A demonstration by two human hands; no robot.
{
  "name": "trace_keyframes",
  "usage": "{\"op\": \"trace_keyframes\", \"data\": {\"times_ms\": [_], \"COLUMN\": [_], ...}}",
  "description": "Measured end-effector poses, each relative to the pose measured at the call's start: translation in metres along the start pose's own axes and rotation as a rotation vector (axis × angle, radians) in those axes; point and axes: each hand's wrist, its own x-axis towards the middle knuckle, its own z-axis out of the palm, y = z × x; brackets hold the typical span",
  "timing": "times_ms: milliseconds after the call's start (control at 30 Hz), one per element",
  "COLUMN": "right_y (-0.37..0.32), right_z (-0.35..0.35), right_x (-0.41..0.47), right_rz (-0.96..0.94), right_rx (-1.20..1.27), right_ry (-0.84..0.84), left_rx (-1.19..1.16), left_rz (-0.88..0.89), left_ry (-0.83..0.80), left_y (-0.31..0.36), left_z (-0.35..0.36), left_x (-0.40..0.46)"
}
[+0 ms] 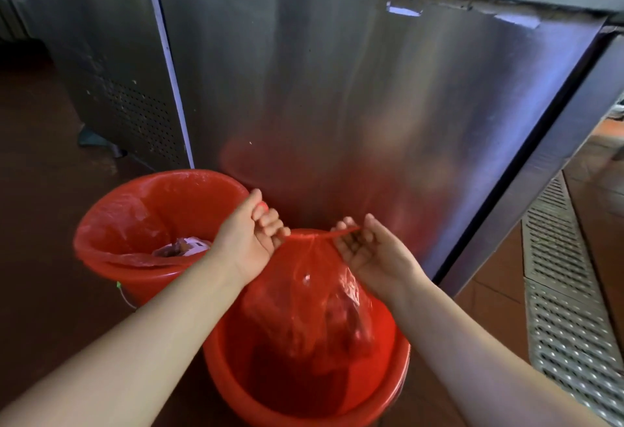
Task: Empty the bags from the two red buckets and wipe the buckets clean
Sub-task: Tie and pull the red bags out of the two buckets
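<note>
Two red buckets stand on the floor before a steel cabinet. The near bucket (381, 382) holds a full red plastic bag (310, 312) gathered to a twisted neck at its top. My left hand (251, 237) grips one end of that neck with curled fingers. My right hand (363, 247) pinches the other end, palm up, and the strip is stretched taut between them. The far left bucket (141, 278) is lined with another red bag (125, 224), open over its rim, with crumpled paper waste at the bottom.
A stainless steel cabinet (371, 105) rises right behind the buckets, with a perforated vent panel (135, 116) at the left. A metal floor drain grate (567, 298) runs along the right. Brown tiled floor (37, 190) spreads to the left.
</note>
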Motion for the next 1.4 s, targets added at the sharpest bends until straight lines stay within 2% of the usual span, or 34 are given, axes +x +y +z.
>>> {"op": "trace_keyframes", "data": {"times_ms": [67, 167, 400, 633, 767, 967, 1000, 1067, 1133, 1200, 1267, 1300, 1333, 1400], "right_y": [-0.011, -0.019, -0.015, -0.015, -0.009, 0.013, 0.018, 0.025, 0.033, 0.039, 0.044, 0.046, 0.048, 0.053], "right_z": [0.007, 0.005, -0.037, -0.069, -0.076, -0.088, -0.089, -0.090, -0.088, -0.085, -0.078, -0.073, -0.066, -0.052], "right_x": [-0.004, -0.010, -0.012, -0.011, -0.011, -0.012, -0.011, -0.010, -0.010, -0.010, -0.010, -0.010, -0.010, -0.008], "right_rz": [-0.034, -0.050, -0.068, -0.086, -0.097, -0.096, -0.125, -0.158, -0.100, -0.070, -0.140, -0.189, -0.229, -0.275], "right_rx": [0.155, 0.183, -0.075, -0.290, -0.647, -0.936, -1.081, -1.523, -1.869, -1.972, -2.024, -2.029, -2.005, -1.963], "right_ry": [0.009, 0.129, 0.290, 0.359, 0.282, 0.296, 0.286, 0.208, 0.080, 0.023, 0.043, 0.055, 0.067, 0.052], "left_rx": [-0.027, 0.062, 0.189, 0.327, 0.593, 0.936, 1.018, 1.227, 1.354, 1.449, 1.736, 1.915, 2.104, 2.360], "left_rz": [0.024, 0.011, -0.027, -0.001, 0.019, -0.011, -0.016, -0.008, 0.026, 0.180, 0.463, 0.544, 0.515, 0.252], "left_ry": [0.070, 0.245, 0.459, 0.492, 0.361, 0.131, 0.089, 0.024, -0.032, 0.019, 0.212, 0.302, 0.350, 0.365], "left_y": [0.013, 0.021, 0.014, 0.015, 0.005, -0.009, -0.011, -0.011, -0.007, 0.005, 0.027, 0.039, 0.048, 0.062], "left_z": [0.005, -0.005, -0.056, -0.080, -0.086, -0.095, -0.095, -0.097, -0.101, -0.110, -0.126, -0.137, -0.149, -0.170], "left_x": [0.004, 0.008, 0.012, 0.003, -0.007, -0.021, -0.021, -0.022, -0.024, -0.024, -0.021, -0.020, -0.018, -0.017]}}
